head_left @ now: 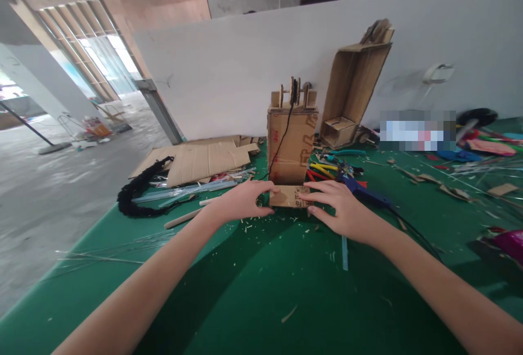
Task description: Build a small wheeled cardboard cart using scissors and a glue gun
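Note:
A small printed cardboard piece (285,196) sits at the foot of an upright cardboard box (289,142), in the middle of the view. My left hand (247,201) grips its left end between thumb and fingers. At the right end, my right hand (337,205) has its fingers closed on the same piece. On top of the box stand cardboard discs (294,91) on an axle, and a black cord (283,140) hangs from them down the front. Whether the piece is joined to the box I cannot tell.
Right of the box lie pliers with yellow handles (324,170) and a blue glue gun (370,193). A taller open cardboard box (355,88) leans behind. Cardboard sheets (208,160), a black fuzzy strip (131,197) and clear sticks lie left on the green table (245,300).

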Demonstrator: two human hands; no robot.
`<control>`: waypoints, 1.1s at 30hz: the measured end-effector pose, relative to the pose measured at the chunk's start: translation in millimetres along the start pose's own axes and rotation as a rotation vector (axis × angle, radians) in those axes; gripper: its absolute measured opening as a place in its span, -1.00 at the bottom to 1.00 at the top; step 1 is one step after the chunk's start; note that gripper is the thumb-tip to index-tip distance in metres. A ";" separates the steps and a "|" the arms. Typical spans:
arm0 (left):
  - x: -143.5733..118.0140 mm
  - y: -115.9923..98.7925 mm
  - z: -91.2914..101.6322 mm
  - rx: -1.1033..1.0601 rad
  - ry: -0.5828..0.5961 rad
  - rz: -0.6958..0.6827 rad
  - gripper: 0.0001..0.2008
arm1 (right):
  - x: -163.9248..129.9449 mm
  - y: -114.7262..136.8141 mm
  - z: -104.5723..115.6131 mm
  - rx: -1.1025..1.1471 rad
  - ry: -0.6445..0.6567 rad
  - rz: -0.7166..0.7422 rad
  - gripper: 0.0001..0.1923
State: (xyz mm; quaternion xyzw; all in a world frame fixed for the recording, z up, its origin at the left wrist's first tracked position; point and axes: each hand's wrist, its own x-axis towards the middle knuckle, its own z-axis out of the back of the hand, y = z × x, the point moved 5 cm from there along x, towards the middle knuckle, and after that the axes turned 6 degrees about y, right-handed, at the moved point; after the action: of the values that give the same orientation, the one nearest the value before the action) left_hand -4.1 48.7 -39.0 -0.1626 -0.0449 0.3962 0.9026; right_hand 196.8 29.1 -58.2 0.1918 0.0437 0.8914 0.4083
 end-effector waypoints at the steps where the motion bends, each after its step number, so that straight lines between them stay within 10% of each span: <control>1: -0.1 0.3 0.1 -0.010 0.000 -0.002 -0.59 | 0.0 -0.5 -0.6 -0.003 0.000 0.000 -0.67; 33: -0.8 7.1 -0.2 -0.090 -0.014 -0.013 -0.56 | -0.8 -3.3 -6.7 0.118 -0.028 -0.060 -0.68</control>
State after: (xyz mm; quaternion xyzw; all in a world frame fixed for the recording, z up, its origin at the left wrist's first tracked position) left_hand -9.5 52.6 -41.5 -0.2000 -0.0700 0.3888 0.8966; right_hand 197.1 31.2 -65.4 0.2264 0.0962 0.8719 0.4234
